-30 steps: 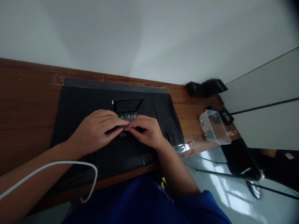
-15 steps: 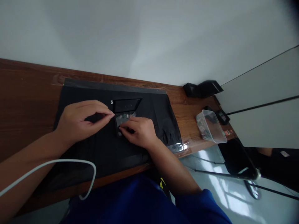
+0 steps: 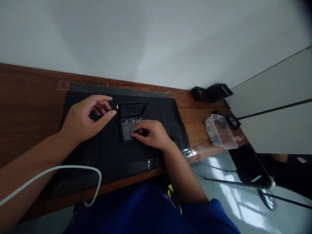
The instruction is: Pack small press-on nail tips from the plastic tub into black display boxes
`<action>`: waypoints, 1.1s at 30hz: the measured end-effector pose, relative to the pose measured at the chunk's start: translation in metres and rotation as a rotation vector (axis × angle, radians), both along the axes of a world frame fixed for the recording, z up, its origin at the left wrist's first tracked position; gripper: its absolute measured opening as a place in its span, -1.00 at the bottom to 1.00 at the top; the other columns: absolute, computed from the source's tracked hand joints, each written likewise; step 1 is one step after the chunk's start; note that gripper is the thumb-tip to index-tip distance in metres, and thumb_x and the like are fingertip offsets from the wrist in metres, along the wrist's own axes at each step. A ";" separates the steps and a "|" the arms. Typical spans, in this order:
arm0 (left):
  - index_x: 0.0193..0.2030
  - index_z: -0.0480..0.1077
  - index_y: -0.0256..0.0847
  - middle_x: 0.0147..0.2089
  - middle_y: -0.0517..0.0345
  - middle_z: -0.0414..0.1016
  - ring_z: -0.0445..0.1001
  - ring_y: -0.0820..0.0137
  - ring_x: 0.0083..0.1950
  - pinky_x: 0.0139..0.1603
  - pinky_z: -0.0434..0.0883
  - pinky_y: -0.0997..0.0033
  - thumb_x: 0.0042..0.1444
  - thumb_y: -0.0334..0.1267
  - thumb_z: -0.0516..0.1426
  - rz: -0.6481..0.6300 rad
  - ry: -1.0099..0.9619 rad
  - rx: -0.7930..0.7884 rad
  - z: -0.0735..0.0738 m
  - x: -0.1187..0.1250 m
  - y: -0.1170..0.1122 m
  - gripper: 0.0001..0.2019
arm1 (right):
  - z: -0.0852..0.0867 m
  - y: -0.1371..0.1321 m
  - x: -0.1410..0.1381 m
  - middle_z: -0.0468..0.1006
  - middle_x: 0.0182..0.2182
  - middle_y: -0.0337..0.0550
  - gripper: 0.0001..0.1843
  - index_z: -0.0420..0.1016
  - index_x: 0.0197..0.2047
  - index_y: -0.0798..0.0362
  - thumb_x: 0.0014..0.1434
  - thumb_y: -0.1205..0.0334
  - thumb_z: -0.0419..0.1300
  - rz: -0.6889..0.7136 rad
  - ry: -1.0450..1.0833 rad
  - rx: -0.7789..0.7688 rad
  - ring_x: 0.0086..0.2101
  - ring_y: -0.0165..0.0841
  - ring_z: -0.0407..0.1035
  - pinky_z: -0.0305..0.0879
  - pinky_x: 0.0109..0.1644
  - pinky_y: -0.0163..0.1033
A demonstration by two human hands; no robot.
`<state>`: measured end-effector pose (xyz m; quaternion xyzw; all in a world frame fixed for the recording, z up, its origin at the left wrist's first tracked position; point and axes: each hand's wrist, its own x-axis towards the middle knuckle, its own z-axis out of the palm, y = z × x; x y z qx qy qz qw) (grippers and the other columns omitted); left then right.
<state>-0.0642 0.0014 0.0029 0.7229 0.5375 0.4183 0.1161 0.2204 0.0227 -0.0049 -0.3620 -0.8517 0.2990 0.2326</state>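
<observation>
A small open case lies on a black mat (image 3: 161, 110): its dark lid (image 3: 133, 110) is towards the wall, and its grey tray (image 3: 124, 134) carries a row of small bits (image 3: 133, 121). My right hand (image 3: 152, 135) rests on the tray, fingertips pinched together on a small dark thing I cannot make out. My left hand (image 3: 84, 120) hovers over the mat left of the case, thumb and fingers apart and loosely curved, with nothing visible in them. A tiny white piece (image 3: 117, 106) lies just beyond its thumb tip.
The mat covers a wooden desk (image 3: 29, 94) against a white wall. A clear plastic tub (image 3: 220, 131) stands near the desk's right end, with black objects (image 3: 211, 92) behind it. A white cable (image 3: 73, 168) loops over the front edge. A black chair (image 3: 253, 169) is on the floor.
My hands have parted. The left hand moved left and towards the wall and opened from a pinch on a dark piece. The right hand stayed at the tray, and more of the tray now shows.
</observation>
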 end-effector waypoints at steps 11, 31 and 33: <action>0.14 0.53 -0.05 -0.01 0.11 0.68 0.65 0.25 -0.09 -0.06 0.64 0.25 0.45 0.06 0.21 -0.104 0.022 -0.011 -0.018 0.010 0.003 -0.70 | 0.000 -0.002 -0.006 0.69 -0.34 -0.25 -0.81 0.80 0.00 0.00 0.35 0.16 0.49 -0.061 -0.053 -0.039 -0.36 -0.44 0.49 0.30 -0.20 -0.32; 0.15 0.53 0.02 -0.02 0.29 0.72 0.70 0.24 -0.10 -0.27 0.59 0.34 0.46 0.07 0.23 -0.065 0.076 -0.042 -0.025 0.003 0.006 -0.72 | 0.115 0.014 0.209 0.80 -0.18 0.01 -0.69 0.82 0.01 0.02 0.39 0.00 0.40 -0.670 -0.219 0.176 -0.29 -0.27 0.57 0.44 -0.19 -0.17; 0.12 0.54 0.06 -0.04 0.32 0.72 0.69 0.23 -0.11 -0.36 0.53 0.36 0.43 0.09 0.24 -0.066 0.045 -0.070 -0.025 0.003 0.007 -0.73 | 0.131 0.028 0.266 0.80 -0.20 0.04 -0.72 0.81 0.03 0.11 0.42 0.14 0.34 -0.824 -0.524 0.055 -0.29 -0.26 0.58 0.44 -0.16 -0.17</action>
